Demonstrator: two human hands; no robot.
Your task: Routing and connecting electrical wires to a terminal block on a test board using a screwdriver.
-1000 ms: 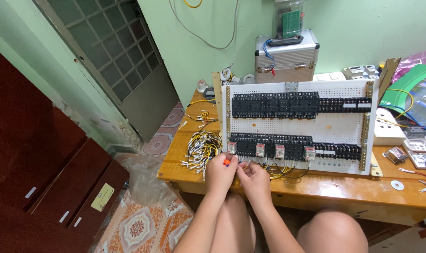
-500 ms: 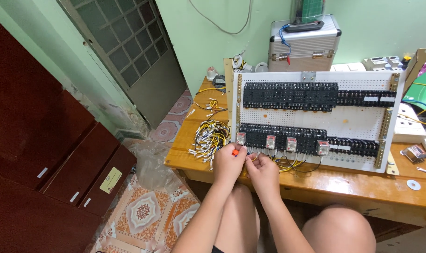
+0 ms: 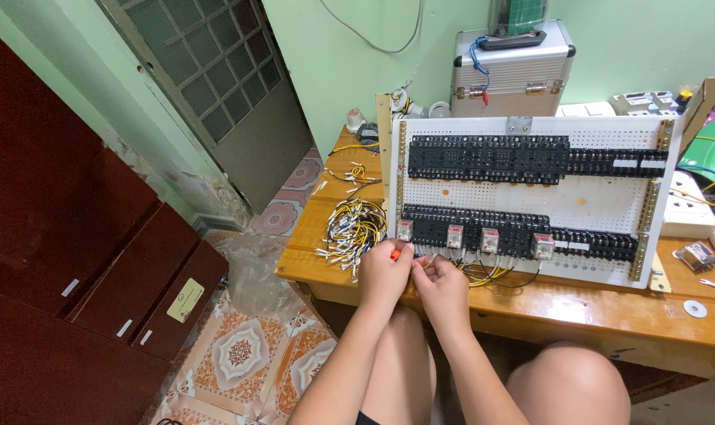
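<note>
A white perforated panel [image 3: 593, 193] stands tilted on a wooden table [image 3: 648, 307], carrying two rows of black relay sockets [image 3: 487, 157]. My left hand [image 3: 383, 271] is closed around a small orange-handled tool [image 3: 394, 253] at the panel's lower left corner. Beside it, my right hand [image 3: 442, 285] pinches a yellow wire [image 3: 428, 263] under the lower socket row. Several yellow and black wires [image 3: 487, 274] hang below that row.
A bundle of yellow and black wires [image 3: 353, 232] lies on the table's left part. A metal case [image 3: 511, 71] stands behind the panel. A dark red cabinet [image 3: 82, 275] fills the left. A clear plastic bag [image 3: 255, 267] lies on the tiled floor.
The view has shifted so the panel sits further right and lower. Both hands stay at the panel's lower left corner with the tool and wire.
</note>
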